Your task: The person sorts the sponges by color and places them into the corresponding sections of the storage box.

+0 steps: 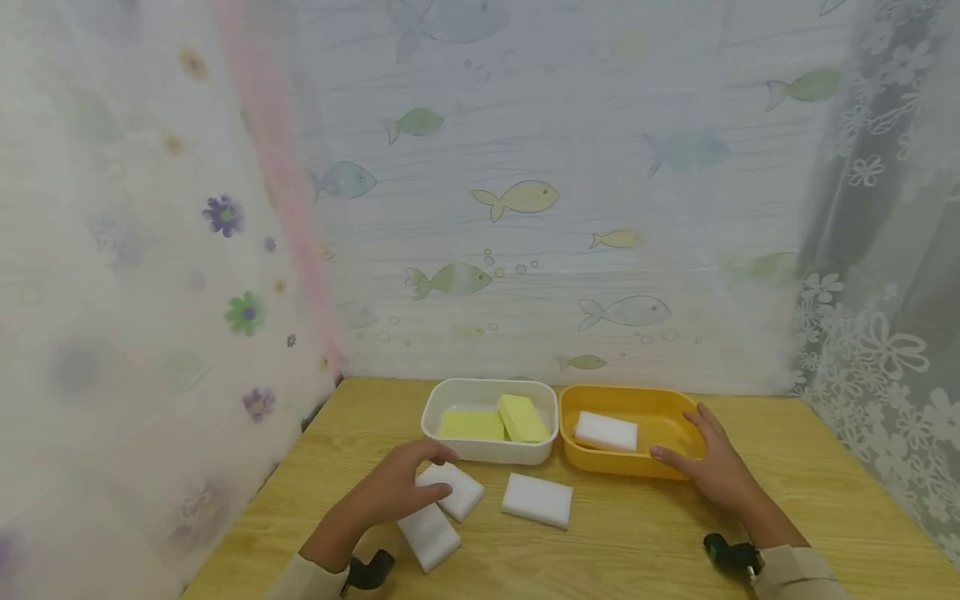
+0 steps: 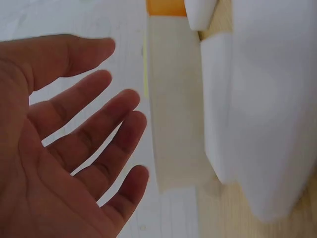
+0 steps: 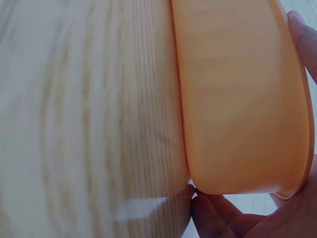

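My left hand (image 1: 393, 487) hovers over two white sponge blocks, a nearer one (image 1: 431, 540) and a farther one (image 1: 467, 497), its fingers relaxed and thumb spread apart. Nothing lies in its palm in the left wrist view. A third white block (image 1: 537, 501) lies flat to the right. My right hand (image 1: 716, 471) holds the orange plastic box (image 1: 622, 463) at its right end, thumb at the front rim and fingers around the end wall. Inside that box, toward its left end, rests one white sponge block (image 1: 606, 432).
Against the orange box's left side stands a white plastic box (image 1: 487, 452) with two yellow sponges, one flat (image 1: 471, 425) and one leaning (image 1: 522, 418). All stand on a wood-grain table (image 1: 600, 550). A fish-print curtain (image 1: 525, 250) hangs behind the table's far edge.
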